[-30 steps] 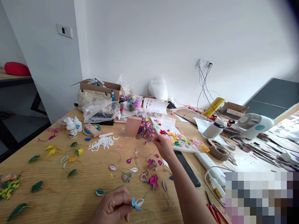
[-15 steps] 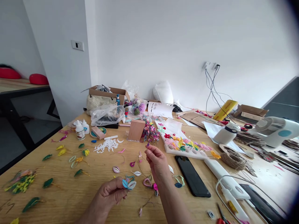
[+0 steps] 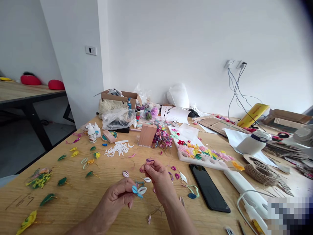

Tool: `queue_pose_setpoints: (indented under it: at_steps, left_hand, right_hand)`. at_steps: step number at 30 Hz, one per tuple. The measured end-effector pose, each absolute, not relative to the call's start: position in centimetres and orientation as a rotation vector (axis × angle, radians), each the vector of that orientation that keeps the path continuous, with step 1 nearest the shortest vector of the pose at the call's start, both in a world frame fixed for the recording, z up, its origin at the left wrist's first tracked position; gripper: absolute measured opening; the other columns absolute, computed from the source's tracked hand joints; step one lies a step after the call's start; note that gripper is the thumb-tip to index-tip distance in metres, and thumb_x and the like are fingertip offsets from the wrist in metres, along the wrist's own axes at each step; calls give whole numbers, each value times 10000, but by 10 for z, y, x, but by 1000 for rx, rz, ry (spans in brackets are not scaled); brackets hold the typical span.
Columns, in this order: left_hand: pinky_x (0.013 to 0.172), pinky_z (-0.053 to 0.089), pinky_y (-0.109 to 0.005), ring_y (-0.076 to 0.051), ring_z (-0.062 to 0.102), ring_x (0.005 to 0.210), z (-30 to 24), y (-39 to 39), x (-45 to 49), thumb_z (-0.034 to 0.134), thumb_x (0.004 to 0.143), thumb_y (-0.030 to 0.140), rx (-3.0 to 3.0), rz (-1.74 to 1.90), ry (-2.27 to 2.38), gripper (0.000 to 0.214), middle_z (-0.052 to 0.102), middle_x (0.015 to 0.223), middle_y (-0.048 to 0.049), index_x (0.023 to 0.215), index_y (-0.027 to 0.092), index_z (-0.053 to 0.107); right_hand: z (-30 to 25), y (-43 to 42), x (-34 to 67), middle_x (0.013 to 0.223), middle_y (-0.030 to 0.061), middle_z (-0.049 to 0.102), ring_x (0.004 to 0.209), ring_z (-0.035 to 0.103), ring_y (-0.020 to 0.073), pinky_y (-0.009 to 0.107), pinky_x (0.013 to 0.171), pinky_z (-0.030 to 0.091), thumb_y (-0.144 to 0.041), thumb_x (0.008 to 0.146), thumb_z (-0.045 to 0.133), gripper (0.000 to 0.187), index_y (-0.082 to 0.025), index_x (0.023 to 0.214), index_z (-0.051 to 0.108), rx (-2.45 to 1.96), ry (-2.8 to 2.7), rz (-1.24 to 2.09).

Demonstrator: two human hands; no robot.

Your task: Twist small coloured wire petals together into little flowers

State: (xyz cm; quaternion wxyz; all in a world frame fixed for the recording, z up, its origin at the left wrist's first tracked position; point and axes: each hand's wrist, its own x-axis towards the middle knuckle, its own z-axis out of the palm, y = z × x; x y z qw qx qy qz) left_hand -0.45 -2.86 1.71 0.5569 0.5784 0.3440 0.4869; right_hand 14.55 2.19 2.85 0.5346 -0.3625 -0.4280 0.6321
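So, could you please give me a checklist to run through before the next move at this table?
1. Left hand secure on the blue-and-white petal piece: ok, pinched at the fingertips.
2. Right hand holding the small purple piece: ok, at its fingertips.
3. Held pieces apart: ok, a gap shows between them.
4. Space around the hands free of loose pieces: not ok, a white leaf-shaped piece lies there.
5. Phone clear of both hands: ok.
6. Labelled white bottle closed: cannot tell, too small.
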Motion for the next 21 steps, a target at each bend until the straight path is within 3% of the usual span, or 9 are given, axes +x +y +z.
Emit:
queue_pose_setpoints:
  at_steps: [10,18,21]
  left_hand:
    - [814,385,-296,-183,505,898,48,-15,0,620,701,258,1245,1213,843,109,554,891,-28,752,188,686]
    - [752,399,-277,-165,533,789,25,-4,1,590,724,190,1325,1184,842,97,604,774,-23,743,156,679]
    - [722,401,-263,-160,536,751,23,-3,-3,600,714,199,1333,1194,889,88,604,728,-16,695,153,673]
  right_hand:
    - [31,16,141,731,-22,558,647,466,104,217,628,353,-230,579,714,127,-183,642,615,-697,-949,1578]
    - [25,13,132,647,-24,529,600,450,104,215,581,350,-242,591,708,132,-181,649,606,-669,-1002,1652]
    - [26,14,138,712,-4,557,642,476,117,220,597,359,-233,608,688,136,-181,709,612,-714,-1061,1655]
